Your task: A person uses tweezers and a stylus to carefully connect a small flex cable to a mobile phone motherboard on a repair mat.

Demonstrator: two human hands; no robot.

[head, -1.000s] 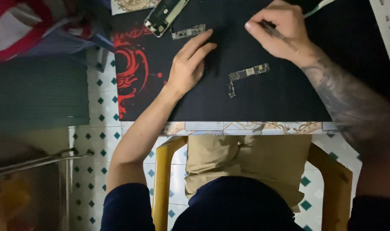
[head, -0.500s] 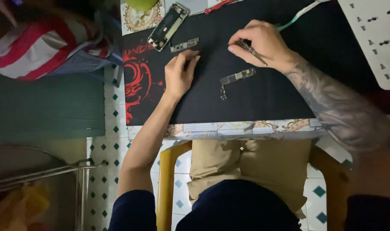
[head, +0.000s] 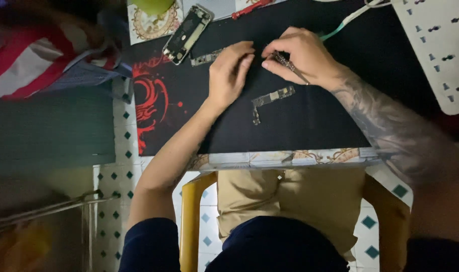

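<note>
Overall, the work area is a dark mat [head: 300, 126] with a red pattern at its left end, laid over the surface [head: 290, 157], whose patterned edge shows along the near side. A white perforated panel [head: 436, 45] lies at the far right.

On the mat, from largest to smallest: an opened phone housing [head: 187, 34] lies far left, long axis diagonal, upper end toward the far right. A long circuit board [head: 272, 97] lies alone, nearer the person than both hands, touching neither; its long axis is close to left-right, right end tilted slightly away, with a narrow tail bending toward the near edge at its left end. A smaller board strip [head: 206, 57] lies just beside the left hand's fingers.

The right hand [head: 302, 55] is closed around a slim pointed tool [head: 290, 65]; the tool's long axis is diagonal, tip toward the far left, where both hands meet. The left hand [head: 229, 73] rests palm down, fingers curled at that same spot; whether they pinch anything cannot be told.

Hazards, as a judgement:
- The tool tip may slip and scratch the part or prick the left fingertips, because the fingers crowd the tip.
- A small loose part could spring away and vanish on the dark mat.
- The right forearm could sweep the long circuit board toward the near edge.
</note>
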